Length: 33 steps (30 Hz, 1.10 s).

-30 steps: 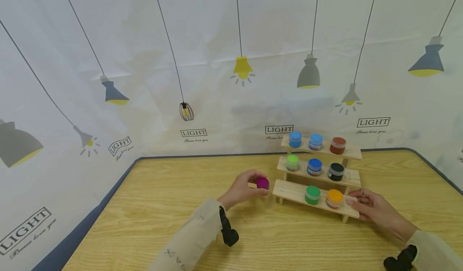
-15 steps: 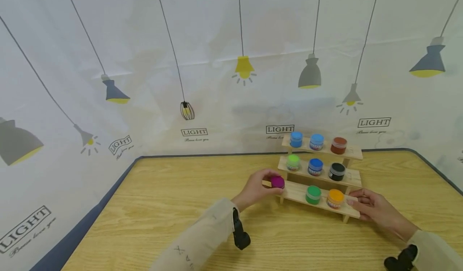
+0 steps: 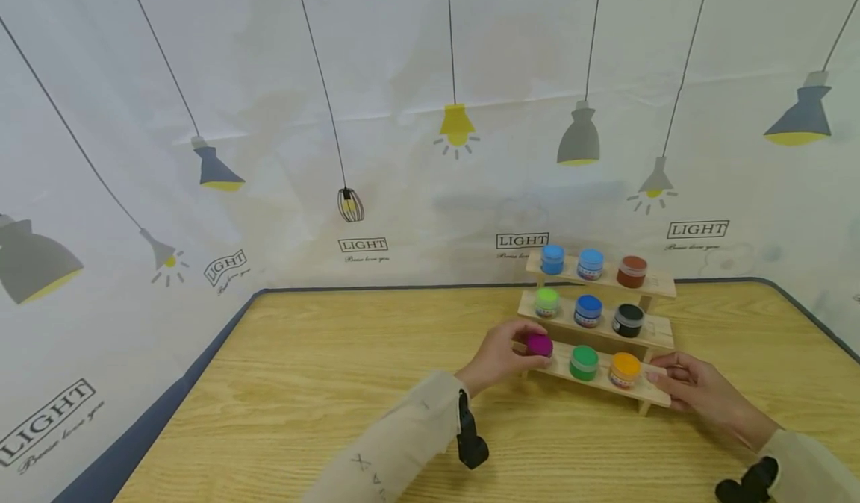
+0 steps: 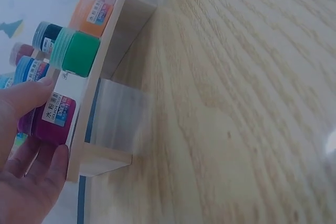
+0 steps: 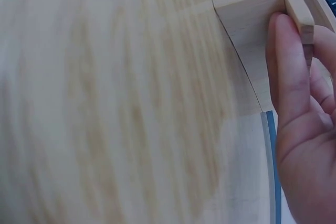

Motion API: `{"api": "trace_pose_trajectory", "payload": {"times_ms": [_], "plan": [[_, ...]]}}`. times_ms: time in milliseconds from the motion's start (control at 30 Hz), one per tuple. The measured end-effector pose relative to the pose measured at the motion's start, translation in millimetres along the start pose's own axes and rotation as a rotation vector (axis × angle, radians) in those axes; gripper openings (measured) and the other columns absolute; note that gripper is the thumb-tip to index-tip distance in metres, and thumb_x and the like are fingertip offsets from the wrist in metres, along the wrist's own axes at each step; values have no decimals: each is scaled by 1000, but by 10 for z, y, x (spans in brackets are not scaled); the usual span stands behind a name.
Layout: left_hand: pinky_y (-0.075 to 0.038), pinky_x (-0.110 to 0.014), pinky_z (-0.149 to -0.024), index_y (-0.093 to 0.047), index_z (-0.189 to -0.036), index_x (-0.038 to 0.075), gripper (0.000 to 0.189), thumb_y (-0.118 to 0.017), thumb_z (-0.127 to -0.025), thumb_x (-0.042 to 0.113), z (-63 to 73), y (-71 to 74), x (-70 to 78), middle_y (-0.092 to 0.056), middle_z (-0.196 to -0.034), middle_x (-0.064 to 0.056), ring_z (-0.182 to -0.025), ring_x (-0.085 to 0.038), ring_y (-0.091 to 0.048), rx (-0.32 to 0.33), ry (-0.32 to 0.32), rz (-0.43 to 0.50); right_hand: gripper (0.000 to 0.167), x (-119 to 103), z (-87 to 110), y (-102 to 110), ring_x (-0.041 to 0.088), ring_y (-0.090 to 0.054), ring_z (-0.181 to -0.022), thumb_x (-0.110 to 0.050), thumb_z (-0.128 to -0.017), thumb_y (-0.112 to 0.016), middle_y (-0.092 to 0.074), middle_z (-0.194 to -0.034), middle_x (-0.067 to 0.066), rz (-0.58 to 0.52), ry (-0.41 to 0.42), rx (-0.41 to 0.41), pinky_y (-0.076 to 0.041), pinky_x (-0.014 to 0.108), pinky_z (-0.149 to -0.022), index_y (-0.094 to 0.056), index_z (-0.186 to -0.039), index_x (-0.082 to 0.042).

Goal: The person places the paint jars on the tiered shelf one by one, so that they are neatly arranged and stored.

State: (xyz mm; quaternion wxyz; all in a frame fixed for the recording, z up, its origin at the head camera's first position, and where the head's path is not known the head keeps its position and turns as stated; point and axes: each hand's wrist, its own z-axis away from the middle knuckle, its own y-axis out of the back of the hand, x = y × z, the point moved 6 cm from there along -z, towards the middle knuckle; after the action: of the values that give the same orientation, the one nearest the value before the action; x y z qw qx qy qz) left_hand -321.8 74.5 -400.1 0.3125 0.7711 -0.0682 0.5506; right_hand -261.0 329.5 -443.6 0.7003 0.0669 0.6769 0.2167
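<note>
My left hand [image 3: 496, 355] pinches a purple paint jar [image 3: 540, 345] between thumb and fingers at the left end of a three-step wooden rack's lowest step [image 3: 650, 392]. In the left wrist view the jar [image 4: 55, 121] stands against the step's top, its printed label showing. Beside it on that step are a green jar [image 3: 584, 363] and an orange jar [image 3: 625, 370]. With thumb and fingers, my right hand [image 3: 712, 397] grips the right end of the same step. The right wrist view shows those fingers [image 5: 291, 72] against the plank's end, next to a support.
On the middle step stand light green [image 3: 547, 303], dark blue [image 3: 588, 311] and black [image 3: 628, 320] jars. Two light blue jars [image 3: 590, 264] and a brown one [image 3: 631, 272] occupy the top step. A printed backdrop [image 3: 403, 189] rises behind the wooden table [image 3: 322, 354].
My left hand has carried the purple jar rightward from beside the rack onto the left end of the lowest step. The right hand has kept its grip on the step's end.
</note>
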Motion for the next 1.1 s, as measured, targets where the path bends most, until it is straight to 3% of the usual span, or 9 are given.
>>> {"api": "trace_pose_trajectory", "payload": {"times_ms": [433, 1100], "plan": [[-47, -17, -67, -59, -103, 9, 33, -73, -73, 11, 1, -18, -43, -57, -94, 3, -78, -6, -54, 12, 51, -11, 42, 8, 0, 4, 9, -39, -51, -21, -95, -44, -51, -75, 1, -7, 17, 12, -41, 29, -49, -35, -116, 14], [-45, -17, -66, -58, -101, 10, 31, -72, -74, 13, -1, -38, -7, -57, -91, 5, -76, -4, -53, 14, 70, -37, 35, 3, 4, 14, 8, -39, -51, -17, -95, -42, -55, -77, -3, -20, 67, -10, -42, 28, -50, -39, -113, 13]]}}
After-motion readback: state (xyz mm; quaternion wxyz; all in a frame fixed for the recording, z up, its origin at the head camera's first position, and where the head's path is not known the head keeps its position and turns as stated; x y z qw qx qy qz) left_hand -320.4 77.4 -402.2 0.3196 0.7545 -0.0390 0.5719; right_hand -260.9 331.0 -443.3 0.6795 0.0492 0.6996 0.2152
